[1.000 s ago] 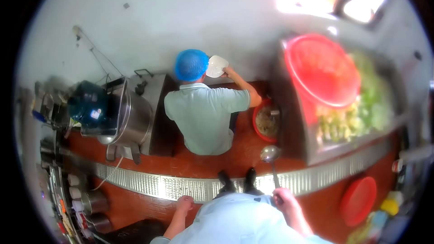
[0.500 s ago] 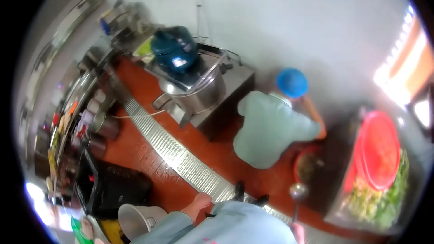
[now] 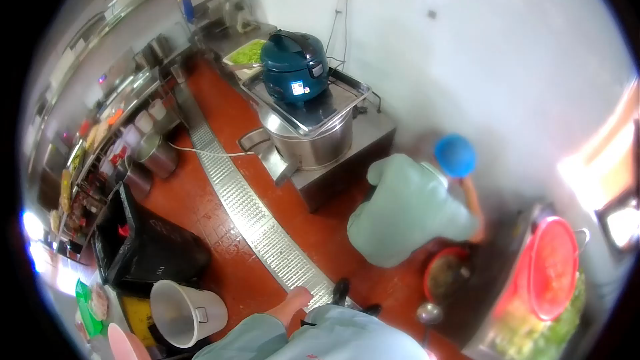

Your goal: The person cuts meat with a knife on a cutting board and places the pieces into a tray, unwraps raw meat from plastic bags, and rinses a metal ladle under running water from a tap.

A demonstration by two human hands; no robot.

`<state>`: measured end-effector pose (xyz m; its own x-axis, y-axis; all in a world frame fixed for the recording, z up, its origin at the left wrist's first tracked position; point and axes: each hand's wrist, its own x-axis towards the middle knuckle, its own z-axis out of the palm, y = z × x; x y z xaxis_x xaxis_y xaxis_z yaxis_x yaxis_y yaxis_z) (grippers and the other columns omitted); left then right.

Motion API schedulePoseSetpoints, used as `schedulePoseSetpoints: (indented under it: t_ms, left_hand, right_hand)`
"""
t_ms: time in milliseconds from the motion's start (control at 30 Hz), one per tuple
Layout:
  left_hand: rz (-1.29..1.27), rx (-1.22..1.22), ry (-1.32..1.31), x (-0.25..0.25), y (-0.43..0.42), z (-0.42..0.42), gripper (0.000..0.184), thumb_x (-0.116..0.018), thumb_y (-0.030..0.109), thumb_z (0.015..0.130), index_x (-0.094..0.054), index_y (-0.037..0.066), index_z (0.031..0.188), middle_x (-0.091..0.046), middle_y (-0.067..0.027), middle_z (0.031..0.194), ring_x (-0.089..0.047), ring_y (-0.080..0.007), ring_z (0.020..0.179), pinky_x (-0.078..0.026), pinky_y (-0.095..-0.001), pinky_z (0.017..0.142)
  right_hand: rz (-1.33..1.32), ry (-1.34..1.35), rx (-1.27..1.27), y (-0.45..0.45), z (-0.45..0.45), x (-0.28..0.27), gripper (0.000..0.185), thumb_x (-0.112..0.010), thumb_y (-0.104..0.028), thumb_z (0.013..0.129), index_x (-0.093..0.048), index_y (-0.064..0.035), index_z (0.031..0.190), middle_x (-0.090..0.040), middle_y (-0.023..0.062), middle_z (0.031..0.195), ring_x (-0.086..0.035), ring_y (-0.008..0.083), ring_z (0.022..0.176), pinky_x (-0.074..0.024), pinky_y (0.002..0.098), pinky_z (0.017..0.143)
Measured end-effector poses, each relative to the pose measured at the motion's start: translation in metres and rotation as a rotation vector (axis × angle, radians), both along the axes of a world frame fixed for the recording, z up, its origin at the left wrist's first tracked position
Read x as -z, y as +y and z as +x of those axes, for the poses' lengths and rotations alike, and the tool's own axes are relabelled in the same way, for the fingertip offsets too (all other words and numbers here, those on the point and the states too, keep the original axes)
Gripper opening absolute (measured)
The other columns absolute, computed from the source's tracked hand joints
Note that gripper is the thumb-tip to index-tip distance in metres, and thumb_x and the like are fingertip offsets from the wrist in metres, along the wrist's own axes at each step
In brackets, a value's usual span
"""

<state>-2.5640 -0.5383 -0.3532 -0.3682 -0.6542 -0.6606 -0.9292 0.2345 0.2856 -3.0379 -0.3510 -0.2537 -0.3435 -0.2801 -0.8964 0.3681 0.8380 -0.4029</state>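
Note:
My left hand [image 3: 295,302] reaches out from a pale blue-green sleeve above the metal floor grating [image 3: 263,233]. Nothing shows in it, and its fingers are too blurred to make out. At the bottom edge only a sliver of my right hand [image 3: 431,356] is in view, at the lower end of a ladle's handle. The round metal bowl of the ladle [image 3: 429,313] hangs over the red floor. It is close to a red basin [image 3: 429,276] holding something dark.
A crouching person in a blue cap [image 3: 455,155] works beside the basin. A blue-green rice cooker [image 3: 293,70] rests on a tray over a large steel pot [image 3: 313,145]. Black bin [image 3: 167,253] and white bucket [image 3: 217,313] stand left. Right, a red colander [image 3: 555,267] sits above cut vegetables [image 3: 543,337].
My view has shifted, so the cooker and the crouching person appear lower and farther right. The ladle sits lower in view, and my right hand has nearly left the picture.

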Motion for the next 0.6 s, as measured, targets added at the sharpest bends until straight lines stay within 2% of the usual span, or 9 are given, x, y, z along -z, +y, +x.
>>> schedulePoseSetpoints:
  t_ms: [33,100,167,233,367,433,533,567,600]
  left_hand:
    - [-0.113,0.309,-0.089,-0.003,0.001,0.006,0.020,-0.061,0.017,0.087,-0.076,0.004,0.086,-0.074,-0.0150,0.081,-0.073,-0.0277,0.072,-0.058,-0.0412,0.068]
    - [0.027,-0.060,0.067,0.002,0.009,0.019,0.016,-0.064,0.014,0.084,-0.076,0.004,0.085,-0.073,-0.0156,0.082,-0.073,-0.0302,0.076,-0.058,-0.0429,0.068]
    - [0.111,-0.162,0.095,0.023,0.015,0.030,0.012,-0.066,0.011,0.081,-0.076,0.005,0.083,-0.072,-0.0161,0.082,-0.072,-0.0323,0.078,-0.058,-0.0441,0.068]
    - [0.135,0.004,0.001,0.045,0.015,0.038,0.010,-0.069,0.011,0.078,-0.076,0.005,0.081,-0.072,-0.0162,0.084,-0.072,-0.0341,0.080,-0.058,-0.0447,0.068]
    - [0.060,-0.003,0.024,0.049,0.016,0.041,0.010,-0.069,0.009,0.076,-0.076,0.007,0.081,-0.072,-0.0164,0.083,-0.071,-0.0350,0.082,-0.057,-0.0451,0.067]
    - [-0.013,0.219,-0.113,-0.016,0.002,0.018,0.009,-0.068,0.009,0.075,-0.076,0.007,0.080,-0.072,-0.0163,0.084,-0.071,-0.0350,0.084,-0.057,-0.0451,0.067]
    - [-0.034,0.194,-0.099,-0.013,-0.002,0.016,0.009,-0.069,0.009,0.074,-0.076,0.008,0.080,-0.072,-0.0154,0.087,-0.071,-0.0347,0.087,-0.057,-0.0447,0.069]
    - [-0.031,0.212,-0.076,0.000,-0.007,0.018,0.009,-0.069,0.009,0.074,-0.075,0.007,0.081,-0.072,-0.0151,0.087,-0.071,-0.0344,0.085,-0.057,-0.0442,0.068]
    - [-0.015,0.197,-0.026,0.021,-0.007,0.027,0.009,-0.070,0.009,0.075,-0.075,0.007,0.082,-0.072,-0.0147,0.087,-0.070,-0.0341,0.084,-0.056,-0.0438,0.067]
  right_hand:
    - [-0.001,-0.002,-0.006,-0.004,0.001,-0.001,0.019,-0.064,-0.021,0.089,-0.072,-0.0044,0.096,-0.065,0.0075,0.080,-0.061,0.0189,0.077,-0.0479,0.0312,0.072]
    - [-0.006,0.001,-0.011,-0.007,0.003,-0.001,0.018,-0.065,-0.020,0.088,-0.071,-0.0042,0.095,-0.064,0.0069,0.079,-0.061,0.0184,0.076,-0.0476,0.0306,0.070]
    - [-0.009,-0.001,-0.021,-0.008,0.004,-0.001,0.018,-0.065,-0.019,0.088,-0.071,-0.0040,0.095,-0.063,0.0064,0.077,-0.061,0.0180,0.074,-0.0473,0.0301,0.068]
    - [-0.014,0.007,-0.023,-0.001,0.004,0.002,0.017,-0.065,-0.018,0.087,-0.070,-0.0039,0.095,-0.062,0.0059,0.076,-0.060,0.0175,0.073,-0.0470,0.0295,0.067]
    - [-0.031,0.025,-0.031,0.037,0.003,0.016,0.016,-0.066,-0.016,0.086,-0.069,-0.0036,0.094,-0.061,0.0048,0.073,-0.060,0.0166,0.070,-0.0464,0.0283,0.063]
    - [-0.080,0.047,-0.068,0.079,-0.005,0.047,0.015,-0.067,-0.016,0.086,-0.069,-0.0034,0.094,-0.060,0.0042,0.072,-0.060,0.0162,0.068,-0.0460,0.0277,0.062]
    - [-0.211,0.070,-0.171,0.196,-0.033,0.160,0.014,-0.067,-0.014,0.085,-0.068,-0.0031,0.093,-0.059,0.0034,0.070,-0.059,0.0155,0.066,-0.0456,0.0268,0.059]
    - [-0.325,-0.036,0.080,0.176,-0.009,0.106,0.014,-0.066,-0.017,0.087,-0.066,-0.0029,0.090,-0.058,0.0045,0.071,-0.058,0.0156,0.067,-0.0457,0.0270,0.060]
    - [-0.448,-0.158,0.356,0.131,0.028,0.012,0.016,-0.064,-0.019,0.089,-0.064,-0.0027,0.087,-0.058,0.0057,0.072,-0.057,0.0157,0.067,-0.0457,0.0272,0.061]
